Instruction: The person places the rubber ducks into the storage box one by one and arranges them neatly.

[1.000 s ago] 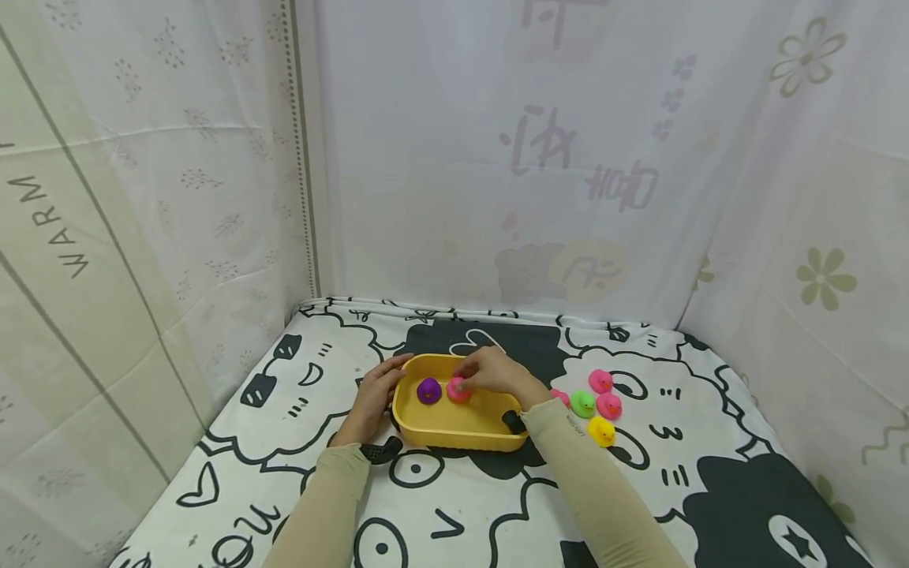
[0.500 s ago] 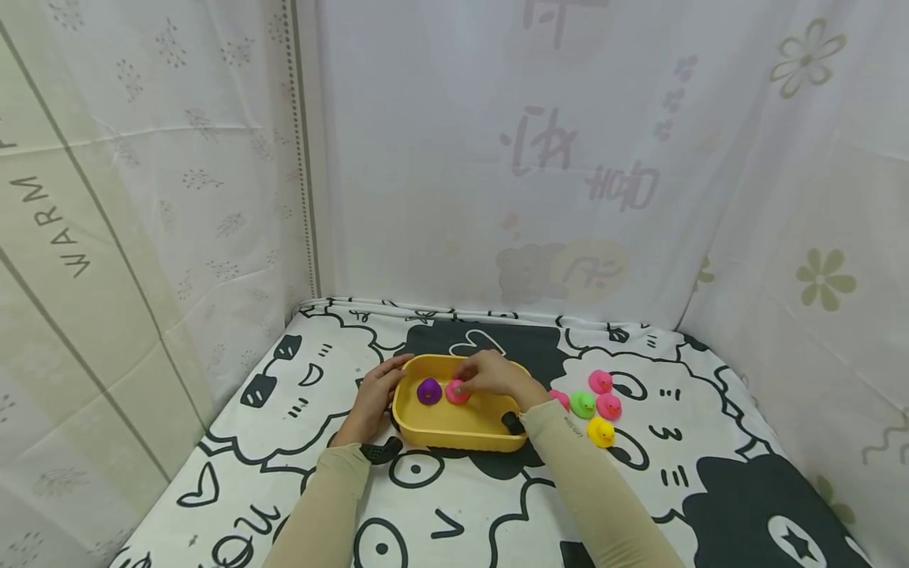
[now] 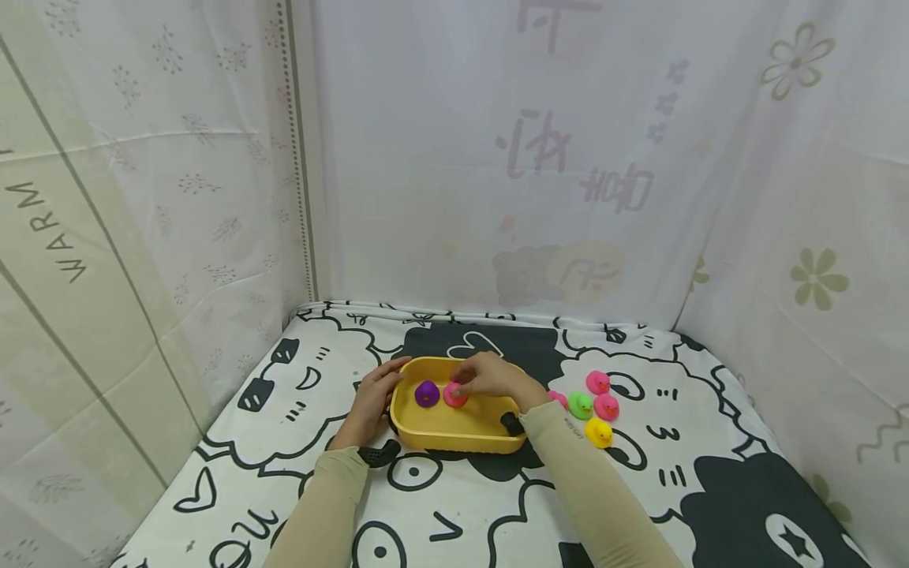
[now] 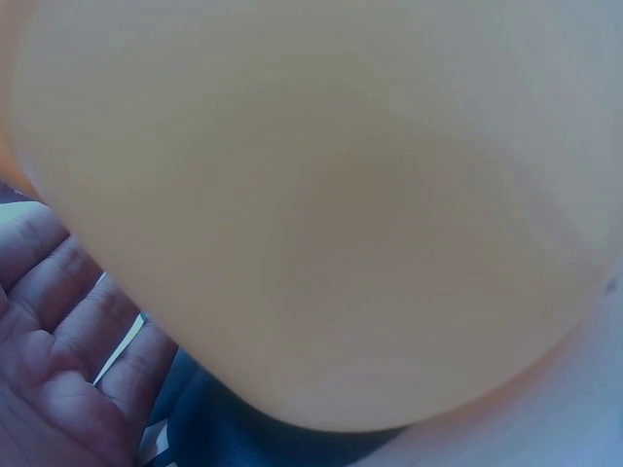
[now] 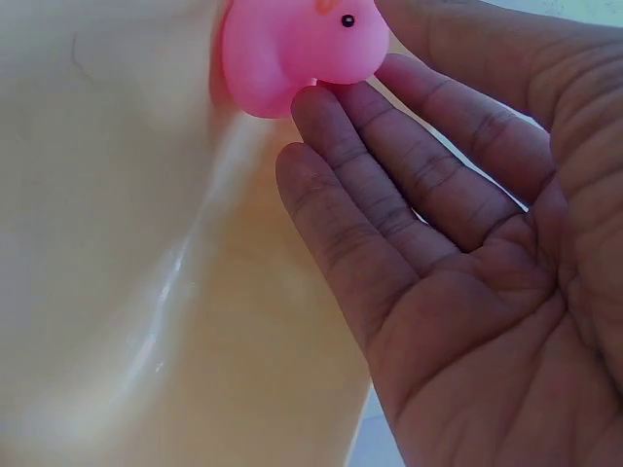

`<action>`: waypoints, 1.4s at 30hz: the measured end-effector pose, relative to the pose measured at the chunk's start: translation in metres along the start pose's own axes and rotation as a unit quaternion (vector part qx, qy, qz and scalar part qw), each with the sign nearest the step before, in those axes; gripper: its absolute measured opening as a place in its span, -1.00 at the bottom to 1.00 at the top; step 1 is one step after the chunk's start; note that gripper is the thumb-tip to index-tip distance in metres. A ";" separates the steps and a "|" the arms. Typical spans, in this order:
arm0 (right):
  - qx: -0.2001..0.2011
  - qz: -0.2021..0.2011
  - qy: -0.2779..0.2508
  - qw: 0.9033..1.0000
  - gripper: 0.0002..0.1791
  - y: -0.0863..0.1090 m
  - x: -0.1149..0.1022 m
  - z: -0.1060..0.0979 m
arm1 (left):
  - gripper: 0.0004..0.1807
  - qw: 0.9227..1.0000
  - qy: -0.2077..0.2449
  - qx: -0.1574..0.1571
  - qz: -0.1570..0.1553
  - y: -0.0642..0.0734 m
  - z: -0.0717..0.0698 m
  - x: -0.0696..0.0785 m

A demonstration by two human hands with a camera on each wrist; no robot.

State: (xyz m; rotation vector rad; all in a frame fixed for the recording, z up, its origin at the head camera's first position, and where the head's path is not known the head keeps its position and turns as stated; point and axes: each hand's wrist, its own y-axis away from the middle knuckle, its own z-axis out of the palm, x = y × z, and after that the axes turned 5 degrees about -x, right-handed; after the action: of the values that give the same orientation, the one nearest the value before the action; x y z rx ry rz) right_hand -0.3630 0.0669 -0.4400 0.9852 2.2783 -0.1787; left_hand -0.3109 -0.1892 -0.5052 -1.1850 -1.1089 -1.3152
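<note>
A yellow plastic tub [image 3: 458, 444] stands on the patterned cloth in the head view. Inside it sits a purple rubber duck [image 3: 427, 394] toward the left. To the right of that one, my right hand [image 3: 495, 376] pinches a pink rubber duck [image 3: 453, 396] low in the tub. The right wrist view shows the pink duck [image 5: 302, 53] at the thumb and fingertips, with the palm turned toward the camera. My left hand [image 3: 371, 401] lies along the tub's left end, fingers extended at the rim. In the left wrist view, the tub wall [image 4: 331, 243] covers most of the picture.
Right of the tub lie a green duck [image 3: 580, 405], a yellow duck [image 3: 600, 432] and several pink ducks [image 3: 607, 407], one partly hidden by my right wrist. White printed curtains [image 3: 454, 173] enclose the back and both sides of the cloth-covered surface [image 3: 447, 505].
The head view has shifted slightly. Both hands stay in place at the tub, and the pink duck remains between the right fingers, almost unmoved beside the purple one.
</note>
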 end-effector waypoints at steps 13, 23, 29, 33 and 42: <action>0.035 -0.001 -0.028 0.999 -0.56 0.018 0.009 -0.018 | -0.58 1.000 0.002 0.006 -0.001 0.001 0.000 -0.001; 0.100 0.026 -0.067 0.992 -0.52 0.059 0.032 -0.039 | -0.57 1.000 0.000 0.004 -0.003 0.002 -0.001 -0.002; 0.140 0.044 -0.091 0.985 -0.53 0.090 0.059 -0.051 | -0.57 1.000 0.005 -0.002 -0.005 0.001 -0.001 -0.002; 0.166 0.071 -0.087 0.980 -0.49 0.108 0.082 -0.057 | -0.57 1.000 0.006 0.002 -0.005 0.000 -0.001 -0.002; 0.222 0.163 -0.088 0.957 -0.43 0.144 0.121 -0.062 | -0.57 1.000 0.013 -0.001 -0.003 -0.001 -0.001 -0.002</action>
State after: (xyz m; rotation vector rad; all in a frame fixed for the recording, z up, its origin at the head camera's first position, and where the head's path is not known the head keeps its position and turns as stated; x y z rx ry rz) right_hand -0.3558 0.2647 -0.4473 1.4932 1.9154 -0.6295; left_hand -0.3124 -0.1903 -0.5069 -1.1642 -1.0944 -1.3332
